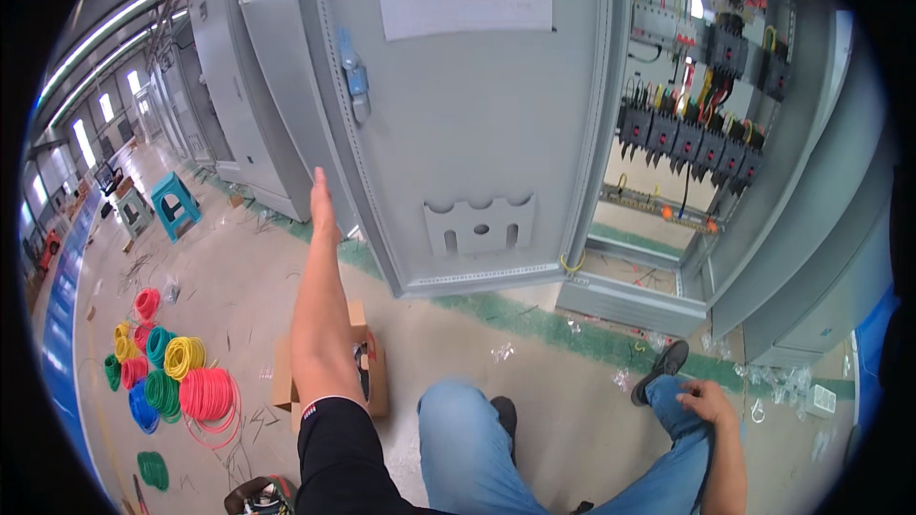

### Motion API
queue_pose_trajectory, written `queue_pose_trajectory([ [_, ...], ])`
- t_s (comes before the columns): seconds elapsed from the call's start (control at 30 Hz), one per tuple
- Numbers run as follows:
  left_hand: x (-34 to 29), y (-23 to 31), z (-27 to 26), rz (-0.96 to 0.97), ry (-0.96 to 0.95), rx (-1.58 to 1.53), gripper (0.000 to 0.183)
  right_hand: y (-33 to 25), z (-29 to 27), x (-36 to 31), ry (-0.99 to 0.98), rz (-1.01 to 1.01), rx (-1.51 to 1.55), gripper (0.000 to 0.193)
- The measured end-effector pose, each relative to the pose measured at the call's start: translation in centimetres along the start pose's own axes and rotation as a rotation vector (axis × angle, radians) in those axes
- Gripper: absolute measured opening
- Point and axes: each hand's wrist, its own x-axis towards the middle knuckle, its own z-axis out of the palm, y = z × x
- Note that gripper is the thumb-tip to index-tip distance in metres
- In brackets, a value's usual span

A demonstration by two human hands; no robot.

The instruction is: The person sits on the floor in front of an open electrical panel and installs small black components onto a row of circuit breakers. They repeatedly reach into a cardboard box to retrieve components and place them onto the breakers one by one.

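In the head view, a person in blue jeans (468, 448) is sitting or crouching before a grey cabinet door (496, 133), which is standing open in front of them, left of the wired cabinet frame (632, 298). The left hand (323, 205) is hovering beside the door's free edge, its fingers lying straight and together with nothing visible in their grasp; whether skin is touching metal, one cannot tell. The right hand (704, 402) is resting at the right knee, fingers loosely bent around nothing, well apart from the left. Handling the door well is probably calling for a flat palm on that free edge, near the blue-grey handle (356, 81), with fingers avoiding the hinge side. The yellow-green wire loop (572, 262) at the lower corner is deserving care, as a hard swing could be straining it. A cardboard box (379, 381) is sitting beneath the left forearm, and the dark shoe (671, 360) is lying near the cabinet's base, so clear footing is likely mattering too.
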Motion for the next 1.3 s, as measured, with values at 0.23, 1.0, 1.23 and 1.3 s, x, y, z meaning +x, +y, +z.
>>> queue_pose_trajectory([
  [0.23, -2.5, 0.5, 4.7, -0.057, -0.237, 0.081, 0.107, -1.5, -5.3, -4.4, 0.041, 0.001, -0.008, 0.038],
  [1.0, -49.0, 4.3, 2.0, 0.639, -0.471, 0.41, 0.04, -8.5, -1.6, -5.3, 0.229, -0.361, 0.168, 0.054],
  [1.23, -59.8, 4.7, 12.1, 0.687, -1.066, 0.308, 0.074, -16.9, -1.8, -13.5, 0.498, -0.852, 0.506, 0.124],
  [1.3, -61.2, 5.3, 14.8, 0.637, -1.299, 0.377, 0.077, -16.6, -1.4, -12.7, 0.718, -0.905, 0.397, 0.12],
])
